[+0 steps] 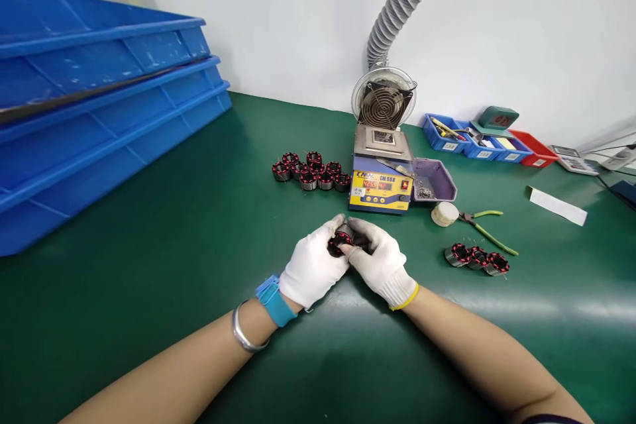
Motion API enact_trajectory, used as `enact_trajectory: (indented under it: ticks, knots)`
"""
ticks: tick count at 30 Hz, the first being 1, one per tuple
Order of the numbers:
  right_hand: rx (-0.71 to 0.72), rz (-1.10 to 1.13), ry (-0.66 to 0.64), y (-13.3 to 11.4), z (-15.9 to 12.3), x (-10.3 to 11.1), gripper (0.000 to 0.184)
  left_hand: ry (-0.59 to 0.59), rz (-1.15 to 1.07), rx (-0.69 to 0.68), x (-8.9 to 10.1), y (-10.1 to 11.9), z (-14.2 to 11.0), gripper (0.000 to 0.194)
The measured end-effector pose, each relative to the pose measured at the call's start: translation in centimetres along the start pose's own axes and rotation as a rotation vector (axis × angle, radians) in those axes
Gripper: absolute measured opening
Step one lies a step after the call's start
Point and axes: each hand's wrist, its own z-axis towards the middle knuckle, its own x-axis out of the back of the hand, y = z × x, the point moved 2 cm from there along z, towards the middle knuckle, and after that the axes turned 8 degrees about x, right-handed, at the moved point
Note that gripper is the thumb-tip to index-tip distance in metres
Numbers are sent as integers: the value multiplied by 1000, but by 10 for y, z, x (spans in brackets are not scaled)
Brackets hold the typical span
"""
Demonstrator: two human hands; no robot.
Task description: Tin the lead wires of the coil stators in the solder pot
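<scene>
Both hands wear white gloves and meet above the green table, in front of the solder pot. My left hand [317,262] is closed round the left side of a motor stator [342,238], a metal ring with red and black inside. From the right, my right hand [380,255] grips the same stator, its bare thumb tip pressed on the near side. Fingers hide part of the stator. Several similar stators [325,180] stand grouped beyond my hands, left of the solder pot [380,189]. A row of three stators [477,258] stands to the right.
Green-handled cutters [489,228] lie by a round cream tin [444,213]. A purple tray [437,179] with metal scraps adjoins the pot. An extractor fan [383,105] with a grey hose rises behind it. Stacked blue crates [109,119] fill the left; small bins [489,148] line the back right.
</scene>
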Motion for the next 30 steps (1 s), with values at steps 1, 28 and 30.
enact_trajectory:
  ticks: [1, 28, 30]
  knots:
    - [57, -120, 24, -1, -2, 3, 47, -8, 22, 20, -1, 0, 1, 56]
    - [12, -39, 125, -1, 1, 10, 47, -152, -226, 164, 31, 19, 4, 28]
    - [-20, 45, 143, 1, 4, 9, 49, 21, -354, 194, 41, 19, 6, 22]
